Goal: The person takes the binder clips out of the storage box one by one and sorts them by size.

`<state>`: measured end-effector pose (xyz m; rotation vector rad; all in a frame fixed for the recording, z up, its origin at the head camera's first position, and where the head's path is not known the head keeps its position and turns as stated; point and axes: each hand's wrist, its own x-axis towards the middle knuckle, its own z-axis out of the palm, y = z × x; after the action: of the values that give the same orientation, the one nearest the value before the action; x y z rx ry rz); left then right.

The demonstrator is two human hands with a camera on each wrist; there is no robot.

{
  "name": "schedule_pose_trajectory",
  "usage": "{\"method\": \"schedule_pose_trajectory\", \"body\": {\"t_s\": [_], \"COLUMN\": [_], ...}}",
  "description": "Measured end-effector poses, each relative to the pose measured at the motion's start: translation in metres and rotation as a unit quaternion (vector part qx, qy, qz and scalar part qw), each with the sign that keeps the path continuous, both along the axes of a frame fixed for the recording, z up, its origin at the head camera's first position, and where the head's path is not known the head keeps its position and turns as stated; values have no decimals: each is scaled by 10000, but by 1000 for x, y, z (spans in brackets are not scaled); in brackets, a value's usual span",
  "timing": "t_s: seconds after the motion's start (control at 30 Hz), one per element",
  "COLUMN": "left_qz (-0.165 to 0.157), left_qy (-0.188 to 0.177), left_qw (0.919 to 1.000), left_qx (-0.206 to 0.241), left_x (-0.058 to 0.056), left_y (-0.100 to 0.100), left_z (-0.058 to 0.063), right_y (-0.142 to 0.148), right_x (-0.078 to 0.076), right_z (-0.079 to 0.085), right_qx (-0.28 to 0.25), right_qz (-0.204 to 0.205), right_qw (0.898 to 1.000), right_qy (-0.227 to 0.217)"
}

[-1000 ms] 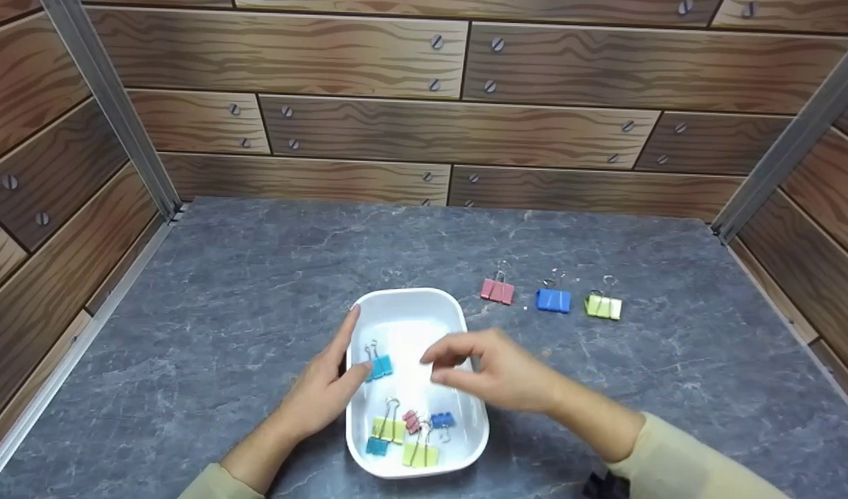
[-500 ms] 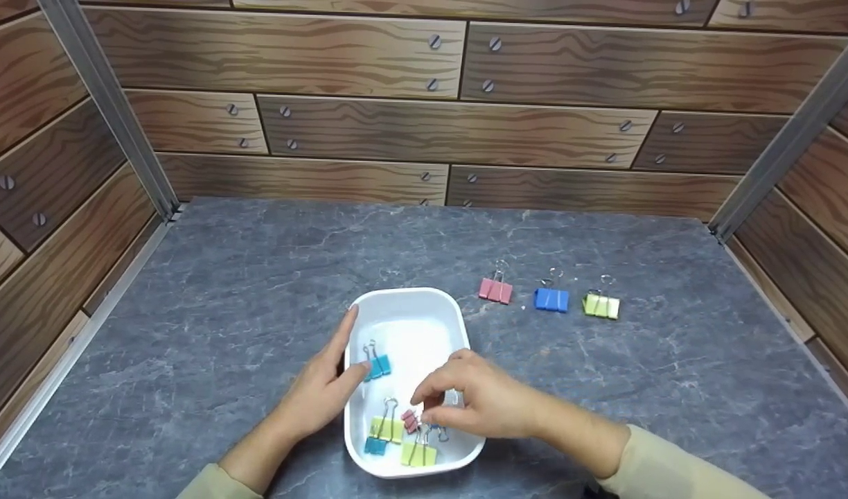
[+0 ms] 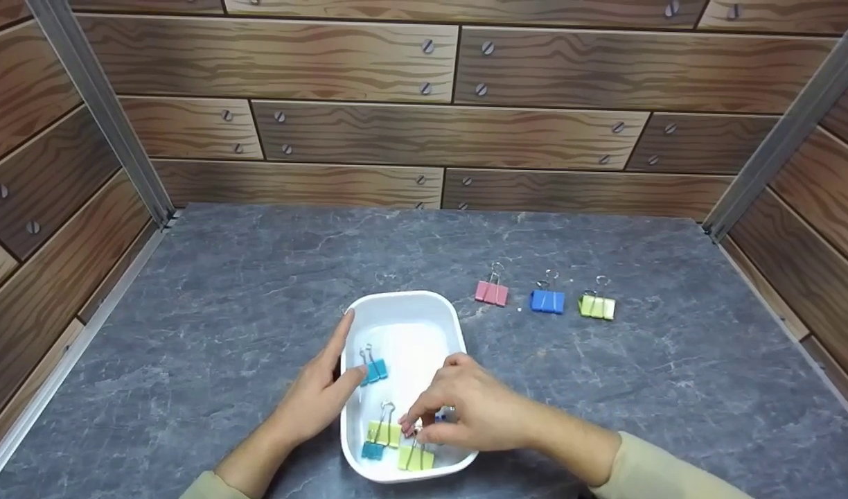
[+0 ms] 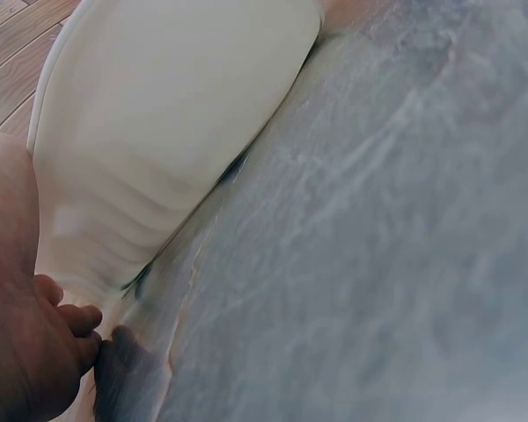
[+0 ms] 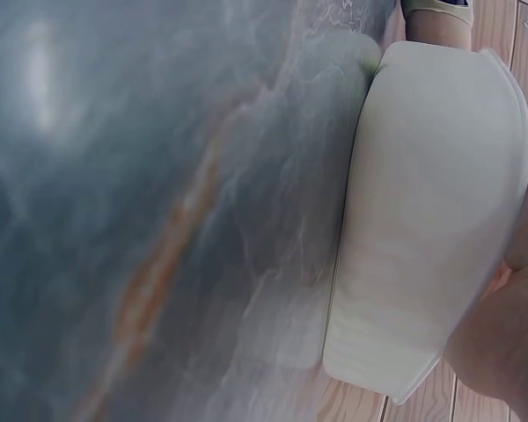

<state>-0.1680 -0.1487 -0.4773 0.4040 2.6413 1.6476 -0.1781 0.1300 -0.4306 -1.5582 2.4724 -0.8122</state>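
A white plastic tub stands on the table before the person. The left hand holds its left side, thumb inside over the rim and index finger along the outside. Near that thumb lies a teal binder clip. The right hand reaches in over the right rim, its index fingertip at a small pink binder clip and its thumb just right of it; I cannot tell whether they pinch it. Around it lie two yellow-green binder clips, a smaller teal clip and a blue clip mostly hidden by the hand.
Beyond the tub to the right, a pink binder clip, a blue binder clip and a yellow-green binder clip stand in a row on the grey marbled table. Wood-patterned walls enclose the table at the back and sides.
The right hand has moved down and toward the near end of the tub, to the small pink clip. The left hand has stayed on the tub.
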Motion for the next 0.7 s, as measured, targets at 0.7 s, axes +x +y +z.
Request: {"method": "schedule_pose_trajectory", "body": {"t_s": [0.7], "left_qz": [119], "left_qy": [69], "left_qw": [9998], "left_qx": [-148], "left_x": [0], "left_y": [0], "left_z": [-1], "right_y": [-1], "right_x": [1], "right_z": [1], "right_qx": [258], "right_qz": [-71], "right_qw": [9996], "right_qy": [72]}}
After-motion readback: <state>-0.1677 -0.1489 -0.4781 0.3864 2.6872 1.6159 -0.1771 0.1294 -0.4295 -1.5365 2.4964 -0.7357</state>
